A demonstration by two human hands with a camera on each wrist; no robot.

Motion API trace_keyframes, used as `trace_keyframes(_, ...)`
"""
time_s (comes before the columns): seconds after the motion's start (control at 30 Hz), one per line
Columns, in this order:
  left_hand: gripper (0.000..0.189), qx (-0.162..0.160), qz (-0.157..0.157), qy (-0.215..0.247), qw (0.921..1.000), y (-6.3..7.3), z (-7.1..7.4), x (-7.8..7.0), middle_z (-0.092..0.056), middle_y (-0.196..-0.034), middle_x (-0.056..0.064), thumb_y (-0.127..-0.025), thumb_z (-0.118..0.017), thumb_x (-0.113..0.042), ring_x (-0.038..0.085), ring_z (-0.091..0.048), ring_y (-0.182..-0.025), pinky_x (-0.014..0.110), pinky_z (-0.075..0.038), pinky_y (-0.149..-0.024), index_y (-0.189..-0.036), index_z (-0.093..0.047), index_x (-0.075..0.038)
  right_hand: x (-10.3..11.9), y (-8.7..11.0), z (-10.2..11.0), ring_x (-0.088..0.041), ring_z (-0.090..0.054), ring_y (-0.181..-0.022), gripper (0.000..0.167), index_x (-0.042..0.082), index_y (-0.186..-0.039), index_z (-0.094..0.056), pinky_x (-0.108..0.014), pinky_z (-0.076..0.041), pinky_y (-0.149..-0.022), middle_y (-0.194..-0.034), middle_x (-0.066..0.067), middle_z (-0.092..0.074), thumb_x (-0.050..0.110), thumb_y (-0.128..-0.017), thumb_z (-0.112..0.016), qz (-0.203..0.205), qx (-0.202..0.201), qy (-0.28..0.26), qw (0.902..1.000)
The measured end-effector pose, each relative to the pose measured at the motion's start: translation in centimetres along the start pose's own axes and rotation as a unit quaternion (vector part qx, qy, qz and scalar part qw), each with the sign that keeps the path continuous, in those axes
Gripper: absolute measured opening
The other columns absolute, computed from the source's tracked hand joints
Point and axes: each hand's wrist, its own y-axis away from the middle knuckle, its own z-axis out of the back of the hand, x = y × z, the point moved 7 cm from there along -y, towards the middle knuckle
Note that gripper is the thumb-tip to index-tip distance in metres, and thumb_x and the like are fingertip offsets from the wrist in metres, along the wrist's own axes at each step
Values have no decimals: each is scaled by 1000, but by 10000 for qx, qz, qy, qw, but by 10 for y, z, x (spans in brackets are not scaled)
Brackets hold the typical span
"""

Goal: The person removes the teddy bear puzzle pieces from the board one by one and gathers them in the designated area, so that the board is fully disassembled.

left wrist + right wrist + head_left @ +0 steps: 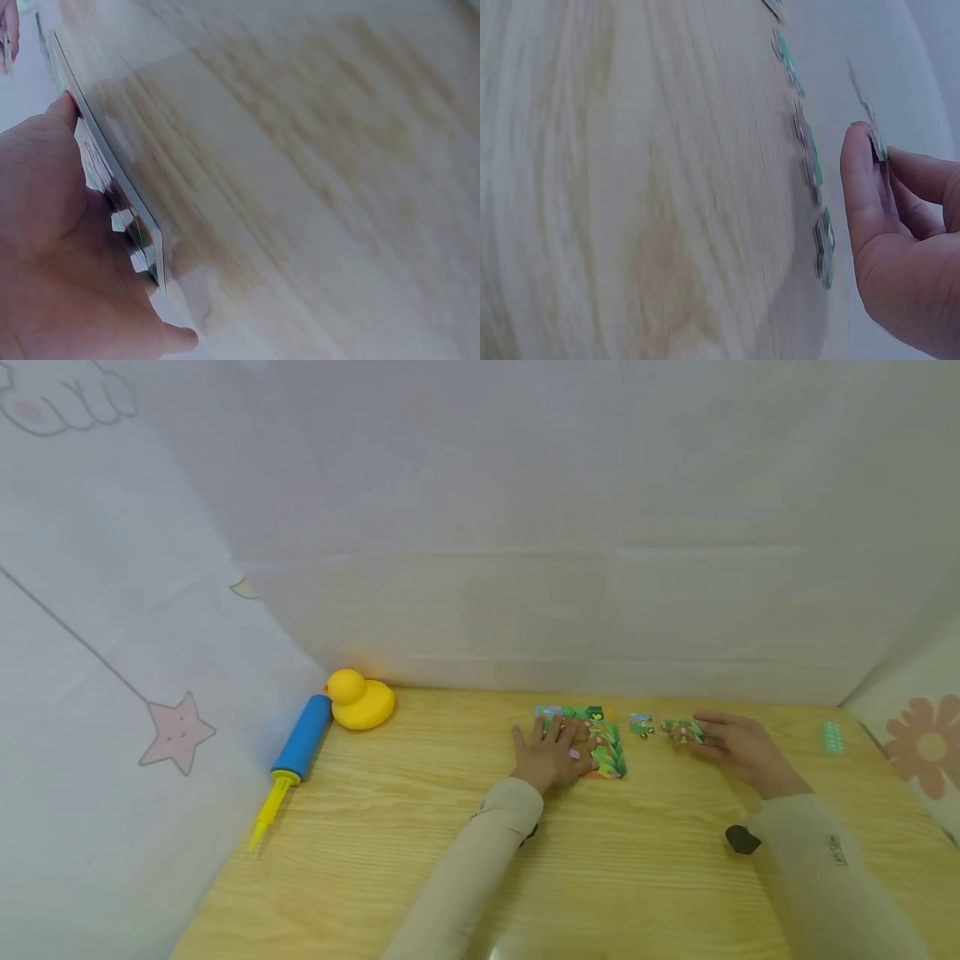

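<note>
My left hand (549, 757) lies with fingers spread over a colourful picture puzzle board (613, 750) that shows green leaves and brown figures. From the left wrist view, the board's thin edge (124, 176) runs along the table beside the fingers, which partly hide the picture. To the right, my right hand (738, 750) pinches a thin jigsaw puzzle piece (866, 109) between thumb and fingers, raised off the table. Below it in the right wrist view, several loose puzzle pieces (808, 154) lie in a row. One small piece (641, 724) shows between the board and my right hand.
A yellow rubber duck (363, 702) sits at the back left, beside a blue and yellow hand pump (303, 739). A small mint-green bumpy block (832, 737) lies near the right edge of the wooden table (637, 877). Pale cloth walls (480, 610) border the back and sides.
</note>
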Motion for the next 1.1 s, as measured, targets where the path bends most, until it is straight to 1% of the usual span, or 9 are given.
trace_keyframes(0.13,81,12,-35,70,10000,0,-1,1,-4,-173,-8,-95,-37,-78,22,-1,-161,66,-3,-125,-162,-11,-43,-2,8,9,-6,-68,-100,57,-5,-157,-28,-29,-57,-98,-113,8,-61,11,-107,-51,44,-4,-31,10000)
trace_keyframes(0.2,81,53,-45,12,10000,0,-1,1,-3,-173,-8,-94,-36,-79,22,0,-161,66,-3,-125,-163,-10,-42,-3,12,15,-8,-69,-99,52,-2,-154,-36,-28,-57,-97,-110,7,-65,9,-106,-52,19,-27,-113,9999)
trace_keyframes(0.33,82,134,-51,-98,9998,-1,-2,2,-2,-173,-9,-95,-33,-79,22,0,-161,66,-3,-125,-163,-8,-41,-6,18,28,-12,-71,-98,34,6,-137,-59,-30,-58,-96,-106,4,-68,4,-104,-54,-13,-131,-415,9990)
trace_keyframes(0.4,82,167,-55,-119,9998,-2,-2,2,-2,-173,-9,-95,-32,-79,22,1,-161,66,-3,-125,-163,-7,-40,-8,20,34,-12,-72,-97,26,11,-124,-67,-30,-58,-95,-104,5,-69,2,-103,-54,-61,-179,-547,9983)
trace_keyframes(0.5,83,204,-65,-124,9997,-3,-3,2,-1,-173,-8,-96,-32,-78,22,2,-161,66,-2,-125,-163,-6,-39,-11,23,42,-11,-72,-95,25,17,-112,-71,-29,-59,-93,-102,7,-69,1,-103,-55,-134,-235,-609,9978)
trace_keyframes(0.63,83,182,-46,-163,9997,-4,-4,2,-1,-173,-9,-95,-33,-79,22,1,-161,65,-3,-125,-163,-6,-39,-13,27,48,-11,-73,-93,24,22,-103,-72,-28,-60,-91,-99,8,-70,3,-102,-57,-172,-239,-625,9976)
trace_keyframes(0.77,84,128,-24,-150,9998,-4,-3,3,-3,-173,-9,-95,-35,-79,21,-1,-161,65,-5,-126,-163,-8,-39,-14,30,50,-9,-73,-92,23,23,-108,-71,-27,-60,-89,-100,14,-68,5,-103,-57,-145,-354,-195,9991)
trace_keyframes(0.9,84,118,-27,-132,9998,-2,0,3,-4,-173,-8,-94,-36,-79,21,-1,-161,65,-6,-126,-164,-9,-38,-14,33,53,-3,-71,-93,24,16,-125,-66,-25,-60,-89,-103,15,-64,9,-103,-58,-129,-527,462,9975)
trace_keyframes(1.1,84,70,-33,-163,9998,0,2,2,-5,-173,-8,-95,-37,-78,22,-2,-161,65,-7,-125,-164,-10,-38,-15,33,59,-1,-72,-91,32,7,-135,-62,-26,-60,-88,-102,18,-62,13,-104,-58,-134,-754,952,9925)
